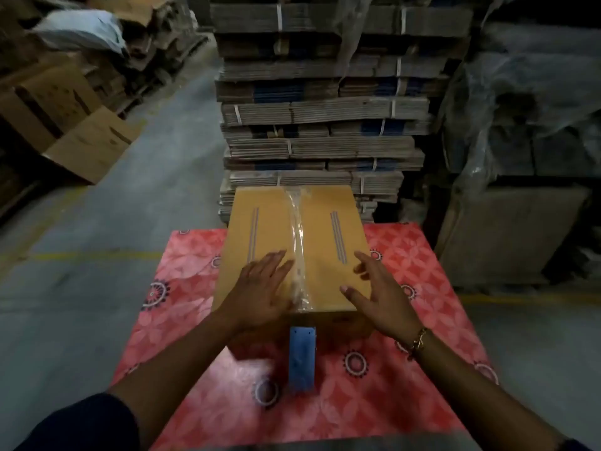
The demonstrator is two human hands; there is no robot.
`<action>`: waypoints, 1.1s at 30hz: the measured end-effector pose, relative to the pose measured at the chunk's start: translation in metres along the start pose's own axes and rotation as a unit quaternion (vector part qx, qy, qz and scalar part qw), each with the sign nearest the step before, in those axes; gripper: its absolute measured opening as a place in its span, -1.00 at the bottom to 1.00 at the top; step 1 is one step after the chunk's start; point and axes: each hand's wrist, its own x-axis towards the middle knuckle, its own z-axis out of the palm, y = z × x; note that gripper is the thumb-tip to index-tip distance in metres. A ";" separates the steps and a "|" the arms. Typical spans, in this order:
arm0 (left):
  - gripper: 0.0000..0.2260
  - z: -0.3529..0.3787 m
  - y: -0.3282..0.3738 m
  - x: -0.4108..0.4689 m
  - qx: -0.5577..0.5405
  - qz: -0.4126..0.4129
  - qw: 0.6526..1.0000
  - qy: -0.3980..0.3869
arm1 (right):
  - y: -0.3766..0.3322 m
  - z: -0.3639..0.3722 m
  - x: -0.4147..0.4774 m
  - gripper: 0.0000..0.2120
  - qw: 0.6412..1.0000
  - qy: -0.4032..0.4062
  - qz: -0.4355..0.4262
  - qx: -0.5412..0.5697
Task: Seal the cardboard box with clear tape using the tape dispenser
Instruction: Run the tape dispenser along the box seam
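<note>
A closed brown cardboard box (328,255) sits on a red patterned table (406,385). A wrinkled strip of clear tape (297,236) runs along its centre seam from far edge to near edge. My left hand (260,294) lies flat, fingers spread, on the box top just left of the tape. At the near right corner of the box top is my right hand (380,297), open with fingers apart and holding nothing. The blue tape dispenser (302,359) lies on the table against the box's near side, between my forearms, untouched.
A tall stack of bundled flat cardboard (322,118) rises right behind the table. Plastic-wrapped pallets (527,141) stand at the right. Open cartons (65,125) sit on the concrete floor (113,255) at the left.
</note>
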 end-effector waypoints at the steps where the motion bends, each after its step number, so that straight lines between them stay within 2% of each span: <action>1: -0.17 0.007 -0.006 -0.001 0.035 0.031 0.998 -0.033 | -0.002 0.010 -0.008 -0.33 0.999 -0.006 0.030 0.022; 3: -0.08 0.018 -0.018 0.000 0.102 0.075 0.989 -0.075 | -0.004 0.026 -0.019 -0.32 0.997 -0.013 0.065 0.038; 7: 0.05 0.037 -0.034 0.010 0.134 0.112 0.978 -0.111 | -0.002 0.060 -0.046 -0.31 0.991 -0.022 0.121 0.044; 11: 0.01 0.051 -0.044 0.019 0.130 0.146 0.973 -0.125 | -0.001 0.088 -0.071 -0.27 0.982 -0.034 0.181 0.052; 15: -0.12 0.063 -0.053 0.018 0.121 0.178 0.974 -0.073 | -0.001 0.109 -0.085 -0.23 0.969 -0.045 0.236 0.055; 19: -0.08 0.069 -0.058 0.024 0.129 0.215 0.968 -0.025 | -0.009 0.130 -0.090 -0.15 0.956 -0.046 0.282 0.069; 22: -0.07 0.071 -0.055 0.032 0.136 0.229 0.963 -0.031 | -0.014 0.145 -0.088 -0.08 0.947 -0.043 0.309 0.073; 26: -0.21 0.078 -0.055 0.032 0.141 0.229 0.963 -0.003 | -0.009 0.177 -0.088 0.04 0.937 -0.037 0.329 0.110; 30: -0.24 0.080 -0.055 0.034 0.147 0.241 0.959 -0.001 | -0.003 0.201 -0.083 0.09 0.917 -0.019 0.370 0.145; 33: -0.25 0.080 -0.055 0.036 0.149 0.242 0.959 -0.005 | -0.015 0.198 -0.076 0.02 0.910 -0.030 0.384 0.152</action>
